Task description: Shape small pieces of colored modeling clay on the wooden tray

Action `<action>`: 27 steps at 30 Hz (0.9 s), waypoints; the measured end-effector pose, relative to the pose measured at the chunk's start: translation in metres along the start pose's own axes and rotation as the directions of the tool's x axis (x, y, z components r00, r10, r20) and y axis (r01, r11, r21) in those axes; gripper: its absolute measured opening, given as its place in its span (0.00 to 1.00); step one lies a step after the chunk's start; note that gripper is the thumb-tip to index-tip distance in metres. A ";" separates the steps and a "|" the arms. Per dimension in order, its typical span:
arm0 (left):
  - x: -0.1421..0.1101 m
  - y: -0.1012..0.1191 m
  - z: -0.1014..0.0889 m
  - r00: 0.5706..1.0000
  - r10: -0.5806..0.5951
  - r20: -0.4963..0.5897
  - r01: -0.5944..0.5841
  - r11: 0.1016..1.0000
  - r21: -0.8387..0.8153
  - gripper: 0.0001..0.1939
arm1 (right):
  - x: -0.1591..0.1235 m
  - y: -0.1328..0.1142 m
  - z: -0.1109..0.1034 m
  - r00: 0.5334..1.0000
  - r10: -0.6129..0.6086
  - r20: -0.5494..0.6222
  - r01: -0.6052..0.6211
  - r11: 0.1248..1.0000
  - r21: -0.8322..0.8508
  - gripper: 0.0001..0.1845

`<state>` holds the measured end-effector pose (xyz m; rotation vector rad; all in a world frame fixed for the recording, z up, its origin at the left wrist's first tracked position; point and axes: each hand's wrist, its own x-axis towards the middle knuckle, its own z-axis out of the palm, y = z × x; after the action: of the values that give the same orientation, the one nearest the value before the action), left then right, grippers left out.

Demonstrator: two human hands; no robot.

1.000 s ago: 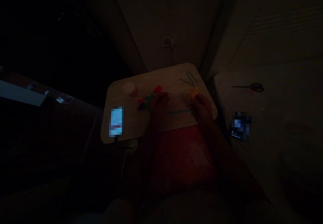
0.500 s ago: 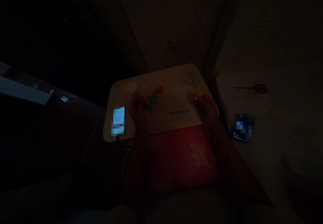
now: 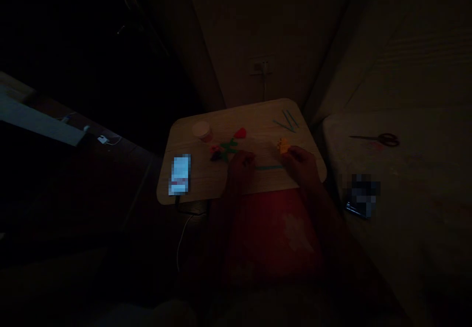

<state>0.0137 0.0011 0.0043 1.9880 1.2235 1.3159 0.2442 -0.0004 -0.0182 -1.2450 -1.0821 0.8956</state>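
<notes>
The scene is very dark. Between the fingertips of my right hand (image 3: 303, 165), closed, is a yellow notched piece (image 3: 282, 146); its exact kind is unclear. My left hand (image 3: 240, 167) is over the middle of the small table with its fingers curled; whatever they may hold is hidden. Just behind it lie a green branching piece (image 3: 229, 149) and a red piece (image 3: 241, 133). Left of the green piece are a small red piece (image 3: 214, 148) and a dark piece (image 3: 216, 156). A blue-green strip (image 3: 269, 167) lies between my hands.
A round tub (image 3: 202, 131) stands at the table's (image 3: 254, 113) back left, and a lit phone (image 3: 180, 174) lies at left with a cable. Several blue-green strips (image 3: 288, 121) are at the back right. Scissors (image 3: 379, 139) and a dark device (image 3: 361, 201) rest on the surface at right.
My left hand has moved right, away from the red and dark pieces by the tub, toward the middle. My right hand still has the yellow piece, now farther out at its fingertips.
</notes>
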 end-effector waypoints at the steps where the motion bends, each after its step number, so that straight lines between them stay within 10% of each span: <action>1: 0.000 0.003 0.008 0.997 0.037 0.061 -0.036 0.999 -0.014 0.06 | -0.001 0.001 0.000 1.000 0.006 -0.009 -0.006 1.000 0.002 0.23; 11: 0.066 -0.026 0.006 0.990 -0.038 -0.136 0.084 0.932 0.351 0.07 | 0.009 -0.001 0.009 0.955 -0.273 0.117 0.296 0.859 -0.418 0.15; 19: 0.103 -0.055 0.012 0.977 -0.178 -0.118 0.202 0.949 0.243 0.10 | 0.032 0.008 0.016 0.945 -0.264 0.193 0.327 0.734 -0.595 0.14; 27: 0.096 -0.029 0.009 0.981 -0.186 -0.049 0.187 0.982 0.007 0.05 | 0.027 0.003 0.013 0.945 -0.280 0.172 0.326 0.745 -0.581 0.14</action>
<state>0.0237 0.0992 0.0258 1.8081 1.4055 1.2729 0.2388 0.0290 -0.0179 -1.4932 -1.6612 0.3377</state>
